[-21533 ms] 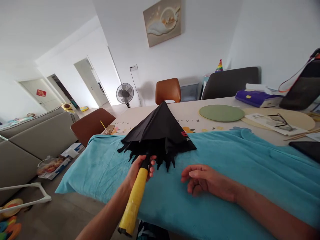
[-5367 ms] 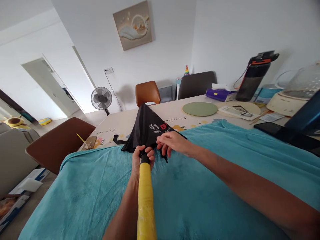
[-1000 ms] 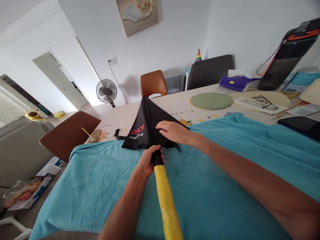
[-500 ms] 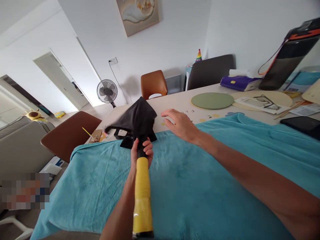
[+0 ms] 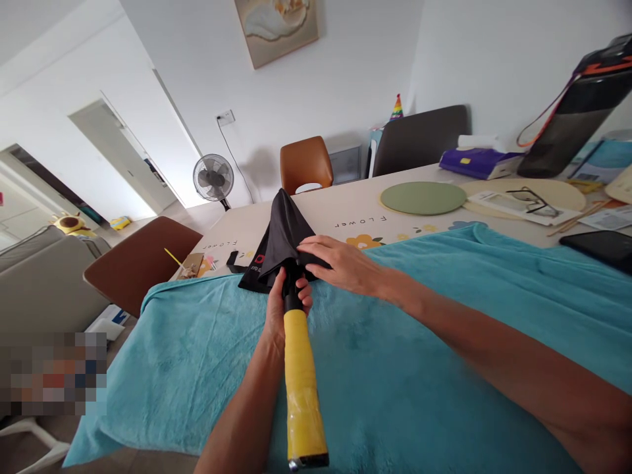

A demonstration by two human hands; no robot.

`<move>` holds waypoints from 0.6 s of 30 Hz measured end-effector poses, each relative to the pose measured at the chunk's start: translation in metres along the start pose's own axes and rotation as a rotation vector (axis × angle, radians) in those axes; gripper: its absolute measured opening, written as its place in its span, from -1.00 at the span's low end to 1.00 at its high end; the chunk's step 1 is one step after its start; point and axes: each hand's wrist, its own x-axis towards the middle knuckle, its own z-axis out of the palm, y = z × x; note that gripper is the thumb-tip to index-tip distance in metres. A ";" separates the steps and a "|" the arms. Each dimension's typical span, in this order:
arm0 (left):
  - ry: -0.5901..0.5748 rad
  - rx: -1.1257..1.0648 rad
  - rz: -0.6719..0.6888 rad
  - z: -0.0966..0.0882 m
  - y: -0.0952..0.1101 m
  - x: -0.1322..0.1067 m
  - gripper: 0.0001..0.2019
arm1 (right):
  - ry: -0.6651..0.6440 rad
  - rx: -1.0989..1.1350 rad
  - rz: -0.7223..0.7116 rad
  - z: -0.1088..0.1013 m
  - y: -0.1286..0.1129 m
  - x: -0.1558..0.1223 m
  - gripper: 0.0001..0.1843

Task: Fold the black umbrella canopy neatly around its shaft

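My left hand (image 5: 291,293) is closed round the black collar of an umbrella, just above its long yellow handle (image 5: 301,375). The handle points toward me, its lower part under shiny clear wrap. The umbrella's black canopy (image 5: 286,230) is gathered in loose folds, its tip pointing away. From the right, my right hand (image 5: 345,263) reaches the canopy's lower edge, with a fold of black cloth between fingers and thumb. Under the canopy lies a flat black piece (image 5: 251,280) with a red mark and white print, partly hidden.
A turquoise blanket (image 5: 395,355) covers the table's near side. Further right are a green placemat (image 5: 423,198), glasses (image 5: 533,201), a purple tissue pack (image 5: 478,162), a dark phone (image 5: 600,249) and a tall bottle (image 5: 563,125). Chairs and a fan (image 5: 213,178) stand beyond.
My right hand has come down and left onto the canopy, which it now touches. The cloth, spread to the left before, now hangs closer round the shaft. The yellow handle has shifted slightly right.
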 end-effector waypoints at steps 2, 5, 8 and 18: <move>-0.004 0.005 -0.012 0.001 -0.001 0.000 -0.66 | -0.011 0.007 -0.033 0.001 -0.002 0.000 -0.61; 0.024 0.031 -0.013 0.003 -0.001 -0.001 -0.65 | 0.013 0.031 -0.025 0.002 -0.005 -0.001 -0.53; 0.055 0.054 -0.007 0.002 -0.001 0.000 -0.67 | 0.029 0.076 -0.013 0.006 -0.004 -0.002 -0.54; 0.115 0.028 -0.007 0.001 -0.002 0.003 -0.60 | -0.146 0.051 -0.052 0.020 -0.003 -0.004 -0.67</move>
